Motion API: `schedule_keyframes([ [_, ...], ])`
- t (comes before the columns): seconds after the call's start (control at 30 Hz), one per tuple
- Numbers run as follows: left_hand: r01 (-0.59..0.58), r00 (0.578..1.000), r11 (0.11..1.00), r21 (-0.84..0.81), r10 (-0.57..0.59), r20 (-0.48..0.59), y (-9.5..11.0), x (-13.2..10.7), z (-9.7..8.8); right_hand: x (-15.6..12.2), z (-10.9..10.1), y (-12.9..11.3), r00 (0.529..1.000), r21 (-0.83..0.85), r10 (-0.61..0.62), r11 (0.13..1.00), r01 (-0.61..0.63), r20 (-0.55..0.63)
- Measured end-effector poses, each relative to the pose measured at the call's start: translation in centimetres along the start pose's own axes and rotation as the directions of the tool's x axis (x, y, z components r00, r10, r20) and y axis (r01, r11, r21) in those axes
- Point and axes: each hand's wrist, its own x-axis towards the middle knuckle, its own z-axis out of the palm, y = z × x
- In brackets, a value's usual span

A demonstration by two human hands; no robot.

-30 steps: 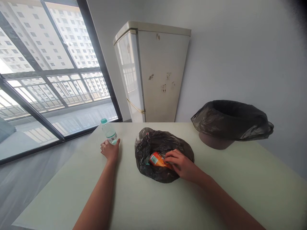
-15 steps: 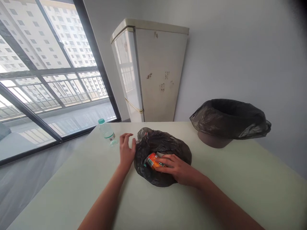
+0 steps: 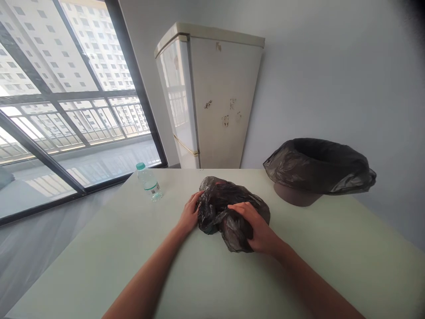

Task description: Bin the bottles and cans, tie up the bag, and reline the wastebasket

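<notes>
A black garbage bag lies bunched on the table, its mouth folded over. My left hand rests against its left side, fingers closed along the plastic. Across the right front of the bag, my right hand has its fingers bent over a gathered fold. Dark film covers what is inside; only faint reddish and green tints show through. A clear plastic bottle with a green cap stands apart, to the left of my left hand.
On the right of the pale table stands a brown trash can lined with a black bag. Behind the table are a white refrigerator and a grey wall. Glass sliding doors are at the left.
The orange-labelled can seen under my right hand is now hidden by the bag, whose front edge has been folded over. My left hand has moved right onto the bag.
</notes>
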Motion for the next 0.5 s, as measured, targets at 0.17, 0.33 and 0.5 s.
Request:
schedule_keyframes([
  [0.17, -0.174, 0.945, 0.970, 0.167, 0.212, -0.248, 2.6, -0.7, -0.5, -0.4, 0.2, 0.1, 0.998, 0.099, 0.037, 0.994, -0.041, 0.046],
  [0.33, -0.555, 0.818, 0.814, 0.170, 0.571, -0.065, 6.2, -2.1, -0.7, -0.6, 0.7, 0.8, 0.998, -0.101, -0.053, 0.993, 0.056, 0.034],
  [0.5, -0.690, 0.724, 0.716, 0.105, 0.682, 0.102, 7.5, -2.8, 1.1, -0.2, 0.7, 1.3, 0.994, -0.244, -0.073, 0.968, 0.051, -0.081],
])
